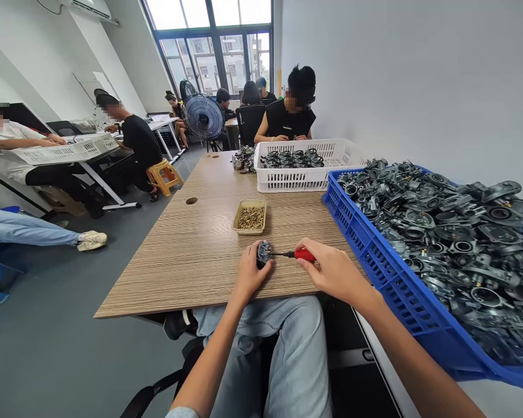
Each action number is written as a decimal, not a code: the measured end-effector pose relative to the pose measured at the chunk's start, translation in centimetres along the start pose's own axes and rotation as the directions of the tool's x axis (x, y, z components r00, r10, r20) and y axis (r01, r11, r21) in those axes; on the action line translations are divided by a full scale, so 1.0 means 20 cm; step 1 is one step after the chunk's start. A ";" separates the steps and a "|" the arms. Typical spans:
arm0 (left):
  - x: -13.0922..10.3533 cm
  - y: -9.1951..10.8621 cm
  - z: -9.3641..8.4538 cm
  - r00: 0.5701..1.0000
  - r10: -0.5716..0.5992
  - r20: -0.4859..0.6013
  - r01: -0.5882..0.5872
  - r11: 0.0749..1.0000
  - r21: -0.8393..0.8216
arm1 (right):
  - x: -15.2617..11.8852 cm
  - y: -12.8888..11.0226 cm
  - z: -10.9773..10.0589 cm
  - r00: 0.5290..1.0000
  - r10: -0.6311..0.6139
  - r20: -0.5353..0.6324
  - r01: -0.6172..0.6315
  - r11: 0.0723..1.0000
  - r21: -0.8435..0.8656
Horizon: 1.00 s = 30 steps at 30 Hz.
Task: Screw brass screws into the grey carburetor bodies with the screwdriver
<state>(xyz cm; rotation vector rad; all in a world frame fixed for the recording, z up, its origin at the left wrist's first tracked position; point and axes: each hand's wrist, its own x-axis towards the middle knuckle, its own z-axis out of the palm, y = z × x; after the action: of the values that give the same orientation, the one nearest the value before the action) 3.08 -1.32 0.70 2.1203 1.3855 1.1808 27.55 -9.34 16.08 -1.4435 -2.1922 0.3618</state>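
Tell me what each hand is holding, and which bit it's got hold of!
The left hand grips a grey metal part by its sides; the right hand holds a screwdriver by its red handle.

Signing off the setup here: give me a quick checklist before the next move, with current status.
1. Left hand steadying metal part on the table: ok.
2. Right hand on red-handled screwdriver: ok.
3. Screwdriver pointed at the part: ok.
4. Tip engaged: cannot tell, too small.
5. Brass-coloured pieces contained in the small tray: ok.
6. Right forearm clear of blue crate: cannot tell, they overlap in view.
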 end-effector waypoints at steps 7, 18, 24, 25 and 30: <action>0.00 -0.01 0.01 1.000 0.001 -0.004 -0.001 1.000 0.001 | 0.00 -0.01 0.00 1.000 0.008 0.014 -0.008 0.999 -0.038; 0.00 0.00 0.00 1.000 0.009 0.001 -0.009 1.000 0.007 | 0.00 -0.03 -0.01 0.999 0.052 -0.001 -0.052 0.998 -0.021; 0.00 -0.01 0.00 1.000 0.001 0.005 -0.001 1.000 0.011 | 0.01 -0.02 0.00 0.996 0.071 -0.045 -0.070 0.997 0.013; 0.00 -0.02 0.01 1.000 0.001 0.005 -0.001 1.000 0.012 | 0.01 -0.01 0.00 0.997 0.070 -0.045 -0.069 0.998 0.012; 0.00 -0.02 0.01 1.000 0.009 0.006 -0.010 1.000 0.006 | 0.01 0.01 0.02 0.997 0.067 -0.050 -0.066 0.998 0.011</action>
<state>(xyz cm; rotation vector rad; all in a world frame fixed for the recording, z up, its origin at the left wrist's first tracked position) 2.92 -1.12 0.29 2.1352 1.3799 1.1743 27.37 -9.06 15.80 -1.5068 -2.1038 0.3539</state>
